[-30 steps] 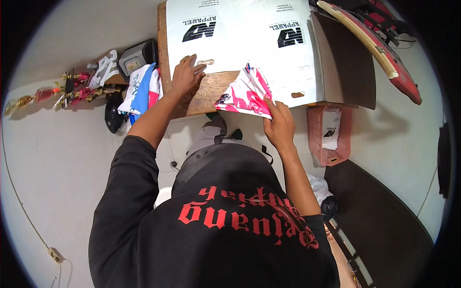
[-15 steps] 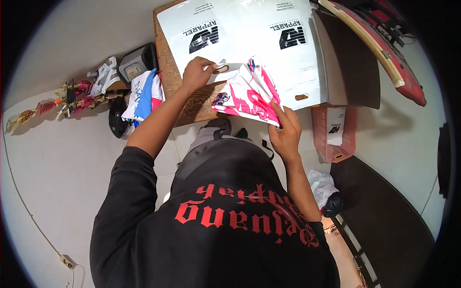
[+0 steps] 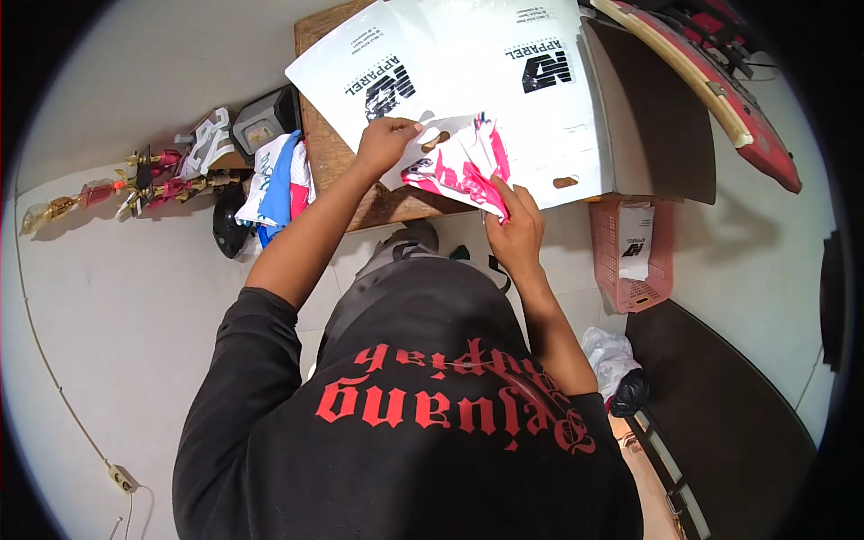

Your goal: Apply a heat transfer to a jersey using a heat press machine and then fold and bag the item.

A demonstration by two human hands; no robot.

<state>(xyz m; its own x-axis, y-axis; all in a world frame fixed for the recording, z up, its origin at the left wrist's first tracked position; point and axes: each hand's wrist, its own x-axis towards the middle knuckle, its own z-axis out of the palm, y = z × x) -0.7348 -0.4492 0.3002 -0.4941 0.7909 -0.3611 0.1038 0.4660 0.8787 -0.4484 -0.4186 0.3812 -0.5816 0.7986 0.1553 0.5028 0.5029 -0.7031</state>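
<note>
Wooden table (image 3: 328, 157) on a pale tiled floor: left hand (image 3: 385, 144) pinches a white plastic bag (image 3: 450, 148); right hand (image 3: 513, 236), just below, grips the pink-and-white garment (image 3: 454, 166) inside it; a white black-logoed bag (image 3: 540, 99) lies beyond.

This looks like a small home-run clothing packing room: a wooden desk (image 3: 337, 162) stacked with white printed plastic mailer bags (image 3: 504, 81), folded jerseys (image 3: 274, 184) beside it, a pink plastic basket (image 3: 634, 270) and trophies (image 3: 153, 184) on the tiled floor (image 3: 117, 315).
</note>
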